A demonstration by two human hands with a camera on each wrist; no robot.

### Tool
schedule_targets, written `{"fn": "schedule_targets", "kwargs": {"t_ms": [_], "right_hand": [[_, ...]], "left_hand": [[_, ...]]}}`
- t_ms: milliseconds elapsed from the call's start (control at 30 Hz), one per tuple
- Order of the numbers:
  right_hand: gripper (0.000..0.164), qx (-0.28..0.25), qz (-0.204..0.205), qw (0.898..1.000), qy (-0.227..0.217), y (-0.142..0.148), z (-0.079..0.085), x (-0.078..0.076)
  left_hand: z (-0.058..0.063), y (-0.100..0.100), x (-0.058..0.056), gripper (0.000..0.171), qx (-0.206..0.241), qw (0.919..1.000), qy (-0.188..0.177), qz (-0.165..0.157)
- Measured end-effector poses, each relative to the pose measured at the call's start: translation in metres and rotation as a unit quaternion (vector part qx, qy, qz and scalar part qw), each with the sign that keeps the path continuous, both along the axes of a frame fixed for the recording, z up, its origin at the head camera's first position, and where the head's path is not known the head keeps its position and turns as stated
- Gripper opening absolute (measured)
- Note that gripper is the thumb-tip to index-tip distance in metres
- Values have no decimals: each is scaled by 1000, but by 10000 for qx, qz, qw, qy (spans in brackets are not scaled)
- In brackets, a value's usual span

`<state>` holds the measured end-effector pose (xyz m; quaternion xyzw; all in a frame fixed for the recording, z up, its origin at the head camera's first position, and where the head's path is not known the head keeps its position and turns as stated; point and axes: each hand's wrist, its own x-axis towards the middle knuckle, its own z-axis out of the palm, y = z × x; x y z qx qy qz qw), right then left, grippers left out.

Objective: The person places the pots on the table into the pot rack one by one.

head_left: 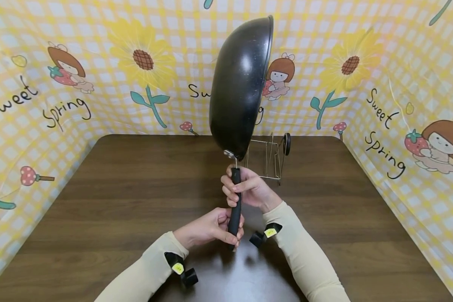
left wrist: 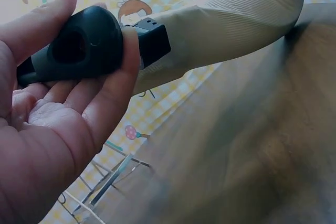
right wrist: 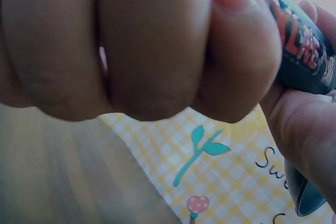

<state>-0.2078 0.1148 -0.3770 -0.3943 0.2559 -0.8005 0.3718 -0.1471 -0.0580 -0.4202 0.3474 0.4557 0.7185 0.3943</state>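
A black wok (head_left: 241, 79) is held up on end above the table, its bowl at the top and its rounded outside turned left in the head view. My right hand (head_left: 251, 188) grips the upper part of its black handle (head_left: 235, 212), just below the metal joint. Lower down, my left hand (head_left: 215, 228) holds the handle's end with curled fingers and thumb. The left wrist view shows that handle end close up, with a hanging hole in it. Red lettering marks the handle in the right wrist view, where curled right fingers (right wrist: 152, 45) fill the top. The wok's inside is hidden.
A wire rack (head_left: 280, 170) with a black round part (head_left: 287, 144) stands behind the hands, partly covered by the wok in the head view. Beneath is a dark wood table (head_left: 117, 197). Yellow checked cloth (head_left: 166, 42) with printed figures walls in the back and sides.
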Motion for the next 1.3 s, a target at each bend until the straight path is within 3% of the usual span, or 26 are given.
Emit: {"fn": "schedule_targets", "kwargs": {"t_ms": [467, 700, 1300], "right_hand": [[22, 24, -83, 9999, 120, 30, 2, -3], [21, -68, -90, 9997, 230, 45, 6, -5], [20, -116, -203, 9996, 127, 72, 0, -11]], "left_hand": [[4, 26, -9, 31, -483, 9983, 308, 77], [8, 41, -14, 32, -455, 9979, 467, -27], [8, 67, -23, 34, -709, 9974, 139, -24]]}}
